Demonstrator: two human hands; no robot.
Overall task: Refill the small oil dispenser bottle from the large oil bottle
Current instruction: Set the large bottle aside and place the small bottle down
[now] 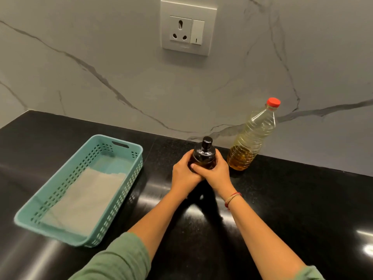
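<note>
Small dispenser bottle upright, cap up, both hands' fingers wrapped round it, large oil bottle upright beside

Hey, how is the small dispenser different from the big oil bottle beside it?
The dispenser is dark with a black top. The big bottle is clear, shows yellow oil and has a red cap.
The dispenser is much shorter than the big bottle.
The left hand and right hand grip the dispenser. The big bottle stands untouched.
Both stand upright and closed on the black counter.
</note>
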